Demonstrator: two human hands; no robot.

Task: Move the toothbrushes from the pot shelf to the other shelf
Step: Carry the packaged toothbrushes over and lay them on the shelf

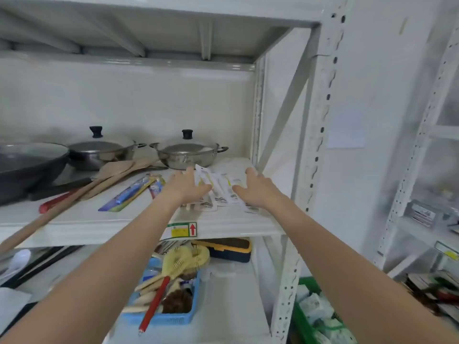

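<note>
Several white packaged toothbrushes point(219, 188) with yellow handles lie fanned out on the white pot shelf point(231, 225), in front of a lidded steel pot point(185, 155). My left hand point(187, 188) rests flat on the left side of the pile, fingers spread. Over the right side of the pile lies my right hand point(257, 188), also flat with fingers apart. Neither hand has closed around a pack. A blue and yellow toothbrush pack point(129, 194) sits further left on the same shelf.
A second lidded pot point(101, 151), a dark wok point(29, 165), wooden spatulas point(116, 171) and a red-handled tool point(56, 202) fill the shelf's left side. Below, a blue basket point(171, 316) holds brushes. A steel upright point(315, 125) bounds the shelf on the right; another rack point(422, 150) stands beyond.
</note>
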